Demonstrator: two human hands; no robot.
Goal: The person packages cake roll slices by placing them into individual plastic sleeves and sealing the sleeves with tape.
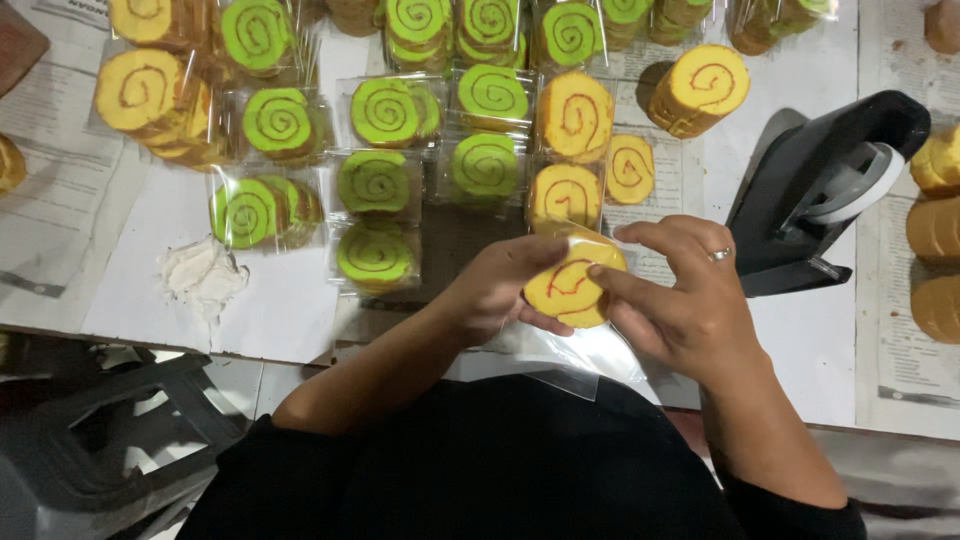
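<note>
A yellow roll-cake slice with a red swirl [566,285] sits between both my hands, near the table's front edge. My left hand [495,290] grips it from the left, thumb on top. My right hand [680,300], with a ring on one finger, holds its right side, fingers curled over the top edge. A clear plastic wrapper [590,355] hangs under the slice, toward my body.
Rows of wrapped green swirl slices [375,182] and yellow swirl slices [575,115] cover the table ahead. A black tape dispenser [820,190] stands at right. A crumpled white tissue [200,272] lies at left. More yellow cakes [935,230] line the right edge. Newspaper covers the table.
</note>
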